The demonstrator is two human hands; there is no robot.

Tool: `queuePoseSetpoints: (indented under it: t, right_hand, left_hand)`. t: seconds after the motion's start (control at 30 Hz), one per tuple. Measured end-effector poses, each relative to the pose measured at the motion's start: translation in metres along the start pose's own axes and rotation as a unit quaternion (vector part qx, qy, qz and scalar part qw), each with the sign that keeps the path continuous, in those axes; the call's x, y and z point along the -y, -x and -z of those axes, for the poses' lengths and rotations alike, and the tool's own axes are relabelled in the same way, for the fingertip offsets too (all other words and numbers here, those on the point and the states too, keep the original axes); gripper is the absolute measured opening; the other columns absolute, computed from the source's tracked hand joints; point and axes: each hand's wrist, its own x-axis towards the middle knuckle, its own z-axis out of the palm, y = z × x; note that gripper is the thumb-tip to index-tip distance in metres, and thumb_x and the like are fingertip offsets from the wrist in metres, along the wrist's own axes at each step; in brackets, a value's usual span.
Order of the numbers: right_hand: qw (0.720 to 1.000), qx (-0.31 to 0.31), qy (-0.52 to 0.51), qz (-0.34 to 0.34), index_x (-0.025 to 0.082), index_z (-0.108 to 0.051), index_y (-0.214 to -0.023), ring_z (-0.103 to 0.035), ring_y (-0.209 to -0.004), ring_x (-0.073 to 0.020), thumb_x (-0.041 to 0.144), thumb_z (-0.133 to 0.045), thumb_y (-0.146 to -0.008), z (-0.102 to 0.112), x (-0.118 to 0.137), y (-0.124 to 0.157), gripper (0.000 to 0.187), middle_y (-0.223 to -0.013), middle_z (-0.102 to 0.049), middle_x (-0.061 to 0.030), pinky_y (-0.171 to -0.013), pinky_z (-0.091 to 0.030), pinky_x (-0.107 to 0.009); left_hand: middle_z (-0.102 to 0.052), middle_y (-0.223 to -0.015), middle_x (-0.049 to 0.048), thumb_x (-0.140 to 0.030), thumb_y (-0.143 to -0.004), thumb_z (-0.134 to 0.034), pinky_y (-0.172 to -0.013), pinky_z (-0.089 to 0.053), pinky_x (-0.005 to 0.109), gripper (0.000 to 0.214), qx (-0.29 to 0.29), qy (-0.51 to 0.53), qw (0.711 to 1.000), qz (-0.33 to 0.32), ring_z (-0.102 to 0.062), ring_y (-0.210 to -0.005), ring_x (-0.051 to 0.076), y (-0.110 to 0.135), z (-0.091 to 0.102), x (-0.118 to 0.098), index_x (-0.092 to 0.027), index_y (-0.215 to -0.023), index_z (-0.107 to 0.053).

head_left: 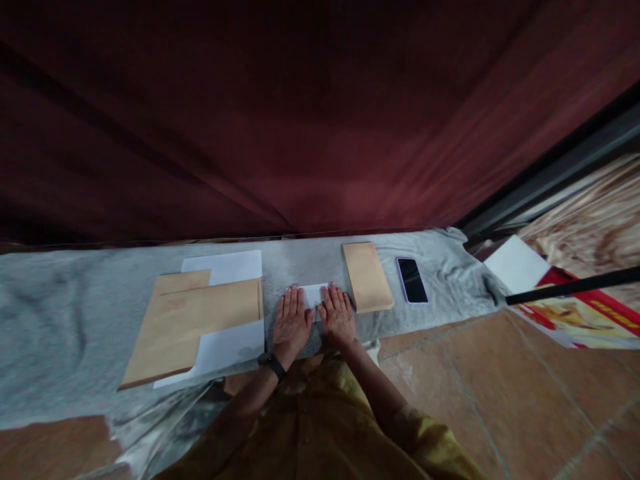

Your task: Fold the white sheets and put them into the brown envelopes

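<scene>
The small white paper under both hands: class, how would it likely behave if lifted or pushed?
The white paper looks thin and flat, so probably light and floppy. Lying on wrinkled grey cloth, it would likely drag or crumple rather than slide.

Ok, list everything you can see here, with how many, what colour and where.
folded paper: one, white, on the cloth under both hands
large envelopes: two, brown, overlapping, left of the hands
paper sheets: count unclear, white, under the large envelopes
small envelopes: one stack, brown, right of the hands
phone: one, black screen, right of that stack
cloth: one, grey, under paper and envelopes
curtain: one, dark red, behind
printed sheet: one, red and yellow, far right
rod: one, black, across the printed sheet
wristband: one, black, left wrist
left hand: open, flat on the paper
right hand: open, flat beside it
</scene>
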Motion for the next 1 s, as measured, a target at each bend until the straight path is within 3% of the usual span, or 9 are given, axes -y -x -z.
queuePoseSetpoints:
  t: [0.37, 0.77, 1.0]
  right_hand:
    - [0.999, -0.022, 0.014, -0.03, 0.022, -0.041, -0.155, -0.036, -0.148, -0.0302, 0.042, -0.042, -0.105, -0.011, 0.004, 0.001, 0.054, -0.163, -0.033, -0.0133, -0.119, -0.028, -0.049]
    - [0.999, -0.019, 0.029, -0.033, 0.02, -0.041, -0.154, -0.039, -0.145, -0.0295, 0.042, -0.043, -0.104, -0.003, 0.006, 0.001, 0.055, -0.161, -0.038, -0.0145, -0.118, -0.029, -0.049]
    - [0.998, -0.041, 0.016, -0.041, 0.02, -0.046, -0.151, -0.042, -0.143, -0.0296, 0.043, -0.046, -0.103, -0.004, 0.008, 0.0, 0.053, -0.16, -0.039, -0.0153, -0.117, -0.03, -0.048]
  left_hand:
    - [-0.03, -0.162, 0.0242, -0.038, -0.099, -0.042, -0.122, -0.029, 0.054, 0.064, -0.046, -0.008, 0.999, -0.016, -0.023, -0.153, 0.035, 0.001, -0.004, 0.004, -0.003, -0.152, -0.037]
    - [-0.033, -0.161, 0.0226, -0.04, -0.097, -0.044, -0.121, -0.027, 0.057, 0.062, -0.056, 0.015, 0.998, -0.008, -0.023, -0.153, 0.037, 0.0, -0.007, 0.004, -0.005, -0.149, -0.044]
    - [-0.035, -0.159, 0.0269, -0.042, -0.098, -0.041, -0.119, -0.031, 0.057, 0.064, -0.083, -0.008, 0.996, -0.022, -0.027, -0.152, 0.036, -0.001, -0.01, 0.006, -0.002, -0.148, -0.042]
